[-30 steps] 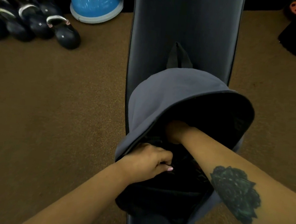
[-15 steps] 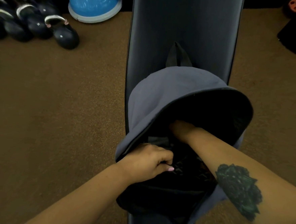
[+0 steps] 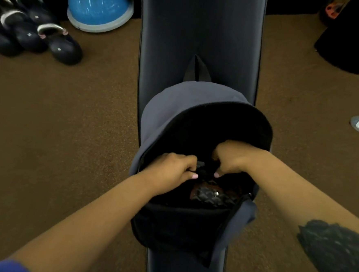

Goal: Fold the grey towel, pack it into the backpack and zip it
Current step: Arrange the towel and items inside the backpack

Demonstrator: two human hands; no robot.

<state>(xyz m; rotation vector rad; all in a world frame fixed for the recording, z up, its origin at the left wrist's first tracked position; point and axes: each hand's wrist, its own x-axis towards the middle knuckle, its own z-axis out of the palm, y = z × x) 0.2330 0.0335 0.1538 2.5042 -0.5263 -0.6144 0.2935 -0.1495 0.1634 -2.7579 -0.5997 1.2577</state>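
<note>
Head view: both curled hands inside soft, domed grey backpack.

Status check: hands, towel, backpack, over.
Both hands, left and right, inside the open backpack, gripping dark contents. Towel not discernible. Zip undone. Patterned pouch sits in the opening.

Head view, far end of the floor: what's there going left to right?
Dark kettlebells → blue half-dome ball → black padded bench → dark object at the right edge. The grey backpack lies nearer, on the bench, so it is left out.
</note>
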